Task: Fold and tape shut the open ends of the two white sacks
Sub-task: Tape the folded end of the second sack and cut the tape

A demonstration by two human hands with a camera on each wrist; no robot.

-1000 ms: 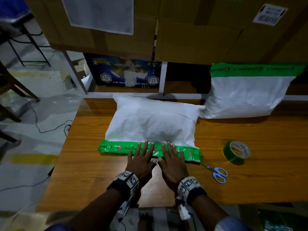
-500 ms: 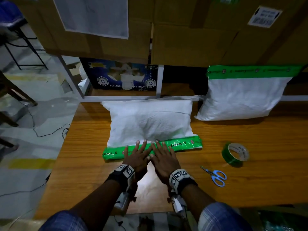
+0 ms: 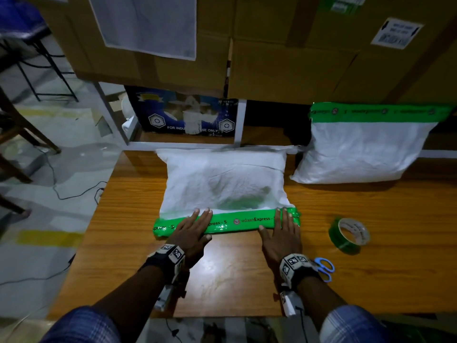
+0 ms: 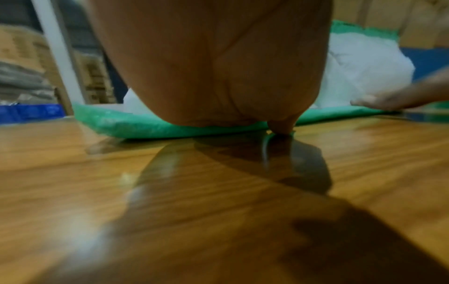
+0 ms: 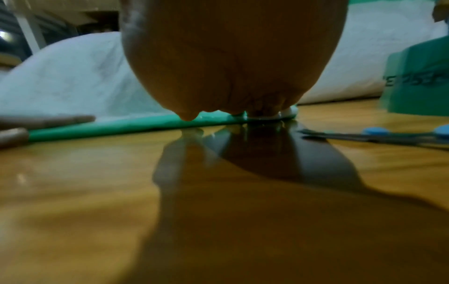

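Note:
A stuffed white sack [image 3: 222, 184] lies flat on the wooden table [image 3: 371, 280], its folded green band [image 3: 237, 222] toward me. My left hand [image 3: 195, 229] presses flat on the band's left part with straight fingers. My right hand [image 3: 282, 231] presses flat on the band's right end. The left wrist view shows the palm [image 4: 218, 67] over the green band [image 4: 145, 128]; the right wrist view shows the palm [image 5: 230, 57] on the band's end [image 5: 267, 116]. A second white sack [image 3: 358, 154] with a green taped top leans at the back right.
A green tape roll [image 3: 350, 235] stands on the table right of the band. Blue-handled scissors [image 3: 324, 268] lie by my right wrist. Cardboard boxes [image 3: 284, 58] and a white shelf frame [image 3: 183, 144] rise behind the table. Cables lie on the floor to the left.
Both hands have slid apart along the green band, from side by side at its middle to its left part and right end. The sack now lies further back on the table.

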